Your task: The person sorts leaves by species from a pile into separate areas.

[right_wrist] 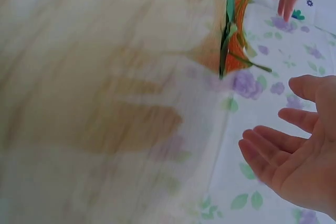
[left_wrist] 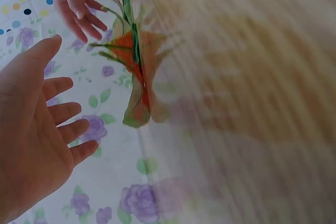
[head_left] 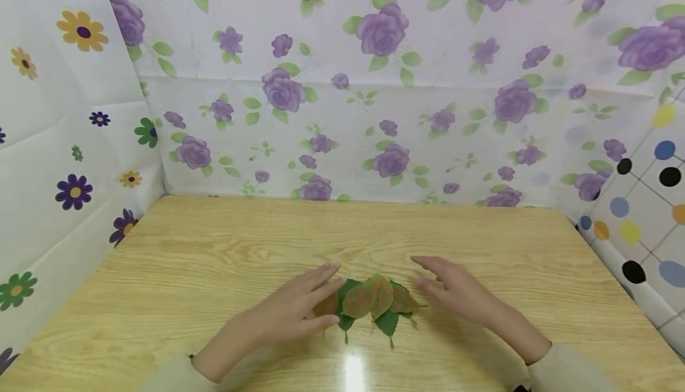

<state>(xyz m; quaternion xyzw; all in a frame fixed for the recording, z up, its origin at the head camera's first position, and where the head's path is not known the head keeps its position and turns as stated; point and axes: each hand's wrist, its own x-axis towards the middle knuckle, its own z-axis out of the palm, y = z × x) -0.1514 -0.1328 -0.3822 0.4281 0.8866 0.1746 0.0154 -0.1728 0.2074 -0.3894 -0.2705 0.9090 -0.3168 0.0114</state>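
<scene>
A small heap of leaves, some green and some orange-brown with green edges, lies overlapping on the wooden table. Thin stems stick out from it toward the near side and the right. My left hand hovers at the heap's left end, its fingers extended and covering part of one brown leaf in the head view. On the other side, my right hand is held a little apart from the leaves, fingers loosely extended. Both wrist views show the leaves edge-on, with each palm raised off the tabletop and holding nothing.
The table has a glossy wood-grain top. Behind it hangs a white cloth with purple roses. A daisy-patterned cloth stands on the left, and a dotted cloth on the right.
</scene>
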